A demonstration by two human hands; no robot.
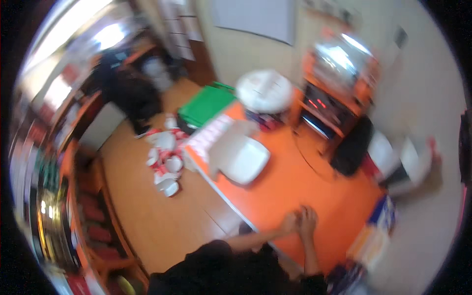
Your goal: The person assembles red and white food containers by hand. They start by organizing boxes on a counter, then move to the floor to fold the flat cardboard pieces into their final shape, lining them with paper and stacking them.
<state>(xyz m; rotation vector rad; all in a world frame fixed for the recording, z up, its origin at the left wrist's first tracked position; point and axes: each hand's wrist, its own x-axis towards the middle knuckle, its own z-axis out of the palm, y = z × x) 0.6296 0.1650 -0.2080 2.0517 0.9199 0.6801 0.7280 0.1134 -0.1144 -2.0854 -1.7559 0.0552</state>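
Note:
My left hand (291, 223) and my right hand (308, 221) meet over the near part of an orange tabletop (280, 194). The fingers of both look curled in against each other; blur and overlap hide whatever may be between them. Beyond them on the table lies a white, rounded-square tray-like thing (250, 161), apart from my hands. A pale beige sheet or flap (223, 150) stands along its left side.
Farther back are a white round-topped container (264, 92), a green box-like thing (206, 105) and an orange cabinet (339, 110). A black bag (351, 152) leans beside it. White and red items (167, 164) litter the floor; a person in dark clothes (130, 91) stands beyond.

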